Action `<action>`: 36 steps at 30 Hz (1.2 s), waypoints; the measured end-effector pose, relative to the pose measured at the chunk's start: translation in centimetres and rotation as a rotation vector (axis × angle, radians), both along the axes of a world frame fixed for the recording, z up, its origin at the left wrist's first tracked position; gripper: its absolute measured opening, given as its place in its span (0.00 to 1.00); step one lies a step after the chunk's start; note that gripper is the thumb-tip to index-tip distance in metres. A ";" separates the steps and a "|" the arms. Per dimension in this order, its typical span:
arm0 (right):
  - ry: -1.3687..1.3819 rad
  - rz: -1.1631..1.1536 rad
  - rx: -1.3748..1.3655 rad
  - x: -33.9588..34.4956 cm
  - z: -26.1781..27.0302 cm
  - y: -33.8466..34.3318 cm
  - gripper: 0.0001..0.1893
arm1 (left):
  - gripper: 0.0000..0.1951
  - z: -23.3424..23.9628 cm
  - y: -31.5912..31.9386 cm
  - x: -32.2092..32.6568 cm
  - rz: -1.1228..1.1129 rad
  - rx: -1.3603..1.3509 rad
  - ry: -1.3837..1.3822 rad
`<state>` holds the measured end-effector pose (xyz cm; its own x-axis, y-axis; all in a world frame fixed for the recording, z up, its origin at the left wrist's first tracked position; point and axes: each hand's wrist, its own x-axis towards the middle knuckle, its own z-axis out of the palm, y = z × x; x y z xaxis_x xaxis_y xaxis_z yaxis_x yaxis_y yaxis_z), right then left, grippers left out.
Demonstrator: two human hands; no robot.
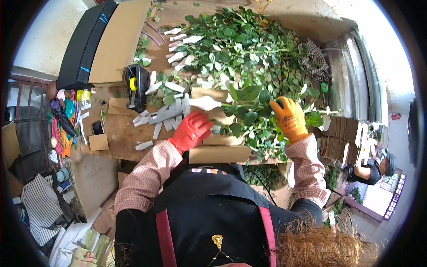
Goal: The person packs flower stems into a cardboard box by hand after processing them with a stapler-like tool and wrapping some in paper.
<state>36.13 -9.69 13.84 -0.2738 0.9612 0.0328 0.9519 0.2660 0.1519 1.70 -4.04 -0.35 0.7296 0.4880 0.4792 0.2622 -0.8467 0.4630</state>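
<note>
My left hand [192, 131], in a red rubber glove, rests with bent fingers over the left edge of brown corrugated cardboard [220, 154], just below a flower bud in a white sleeve [205, 103]. Whether its fingertips grip anything is unclear. My right hand [289, 117], in an orange glove, has its fingers curled at the leafy stem [248, 94] of that bud; its grip is partly hidden by leaves. The stem lies across the cardboard, bud to the left. More leafy stems lie under and beside it. Loose white sleeves [163, 115] are piled left of the cardboard.
A large heap of leafy stems with sleeved buds [233, 43] covers the table's far side. A black tape dispenser [136, 87], a cardboard box [115, 43] and a phone [97, 127] are at left. Stacked cardboard [342, 138] and plastic sheets [350, 76] stand right; another person [370, 170] is beyond.
</note>
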 end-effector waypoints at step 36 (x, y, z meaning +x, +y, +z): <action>-0.189 -0.216 -0.509 -2.9 -16.1 24.3 0.15 | 0.17 2.6 0.5 -0.3 -0.033 -0.229 0.047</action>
<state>33.20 14.63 -2.25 -0.0264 0.8777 -0.4784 0.9616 0.1531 0.2279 1.44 -3.57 2.22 0.7656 0.5557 0.3241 0.2619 -0.7294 0.6320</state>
